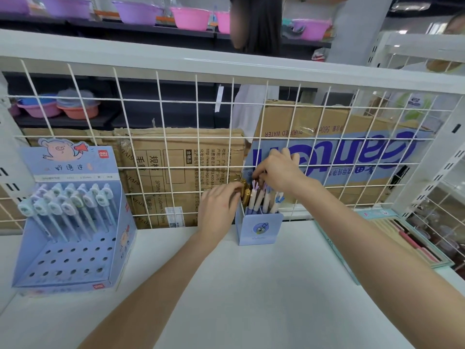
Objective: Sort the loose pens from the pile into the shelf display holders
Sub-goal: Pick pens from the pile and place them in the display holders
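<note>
both hands work at the small blue pen holder (260,229) standing on the white shelf (251,285) against the wire grid panel (176,137). left hand (218,208) sits at the holder's left side, fingers curled toward the gold pens (246,193) at that edge; looks like it touches or steadies them, but i cannot tell if it really grips one. right hand (279,170) is above the holder, fingertips bunched together and pointing down at the tops of the pastel pens (264,197) (looks like a pinch on a pen cap, the contact itself is hidden by the fingers). pens stand upright and crowded in the holder, gold ones left, pastel ones middle and right. no loose pile visible in this view.

step in hand, my guess: seating or regrouping pens in this holder. to do it well: keep the left hand bracing the holder or the gold bunch so the light card box doesn't tip or slide, lower each pen straight down into a gap instead of forcing it between caps, keep like colours together.

tiered blue display (73,222) at the left holds two rows of animal-cap pens (68,202), front holes are open. a flat box (392,238) lies at the right.
</note>
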A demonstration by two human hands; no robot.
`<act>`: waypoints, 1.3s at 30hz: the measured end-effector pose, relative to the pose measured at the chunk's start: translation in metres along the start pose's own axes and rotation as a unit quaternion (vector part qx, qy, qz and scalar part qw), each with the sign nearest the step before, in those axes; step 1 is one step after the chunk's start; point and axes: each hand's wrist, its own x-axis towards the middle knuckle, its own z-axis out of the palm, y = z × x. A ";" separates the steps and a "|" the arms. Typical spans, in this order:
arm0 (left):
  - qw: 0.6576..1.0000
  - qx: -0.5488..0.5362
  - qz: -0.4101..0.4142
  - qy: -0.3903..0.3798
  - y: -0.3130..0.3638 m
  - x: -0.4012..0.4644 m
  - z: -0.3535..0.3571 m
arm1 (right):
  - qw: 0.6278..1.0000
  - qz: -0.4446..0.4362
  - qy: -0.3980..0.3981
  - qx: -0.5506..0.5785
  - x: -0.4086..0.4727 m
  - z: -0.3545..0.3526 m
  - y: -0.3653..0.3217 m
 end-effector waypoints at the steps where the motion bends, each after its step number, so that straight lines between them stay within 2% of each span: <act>1: 1.000 -0.015 -0.016 -0.005 0.000 -0.001 0.000 | 1.000 0.002 -0.014 0.000 0.000 0.000 -0.001; 8: 0.997 -0.020 -0.029 -0.065 0.003 0.000 0.004 | 1.000 -0.005 -0.022 0.021 0.002 -0.002 -0.002; 13: 0.998 0.014 -0.018 -0.063 0.003 0.004 0.002 | 0.999 -0.002 -0.023 0.030 0.001 0.004 -0.001; 19: 0.990 0.081 0.003 -0.113 0.005 0.000 -0.011 | 0.996 0.000 0.056 0.065 -0.001 -0.002 -0.003; 23: 0.996 0.032 -0.032 -0.076 0.000 -0.013 -0.036 | 0.984 -0.014 0.132 0.115 -0.009 -0.008 -0.015; 27: 0.998 0.050 -0.040 -0.014 -0.021 -0.035 -0.072 | 0.965 -0.119 0.180 0.152 -0.018 0.002 -0.063; 31: 0.991 0.120 -0.058 0.019 -0.050 -0.066 -0.127 | 0.948 -0.227 0.167 0.147 -0.027 0.022 -0.136; 35: 0.975 0.203 -0.074 0.052 -0.086 -0.111 -0.203 | 0.937 -0.279 0.159 0.135 -0.047 0.045 -0.215; 39: 0.942 0.306 -0.132 0.045 -0.121 -0.154 -0.283 | 0.950 -0.272 0.124 0.090 -0.068 0.067 -0.304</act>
